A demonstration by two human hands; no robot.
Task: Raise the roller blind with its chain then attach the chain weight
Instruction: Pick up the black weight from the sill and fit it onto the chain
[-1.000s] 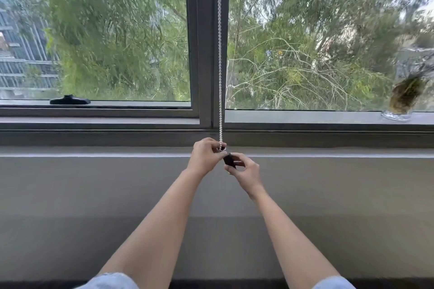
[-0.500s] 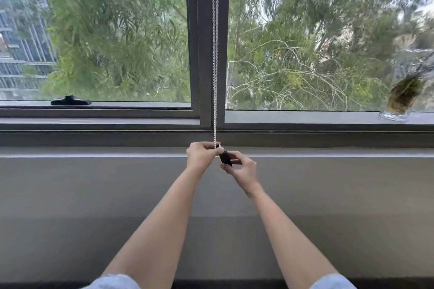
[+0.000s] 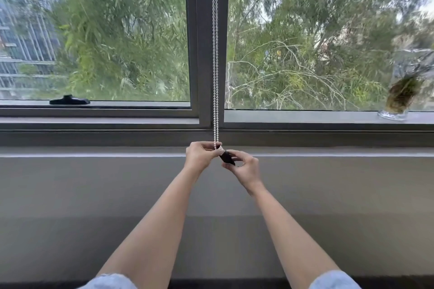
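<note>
A white bead chain (image 3: 215, 54) hangs straight down in front of the grey window mullion (image 3: 202, 42), its two strands side by side. My left hand (image 3: 202, 155) pinches the bottom of the chain loop at sill height. My right hand (image 3: 245, 166) holds a small dark chain weight (image 3: 226, 157) tilted, its upper end against the chain's bottom at my left fingertips. Whether the weight is clipped on cannot be told. The roller blind itself is out of view above.
A grey sill ledge (image 3: 94, 151) runs across below the window. A black window handle (image 3: 69, 100) lies on the left frame. A glass vase with plant roots (image 3: 399, 98) stands on the right frame. Below is a plain grey wall (image 3: 70, 206).
Both hands and the chain's lower end have drifted slightly left and up in the view. The hands stay joined at the chain's bottom with the weight held against it.
</note>
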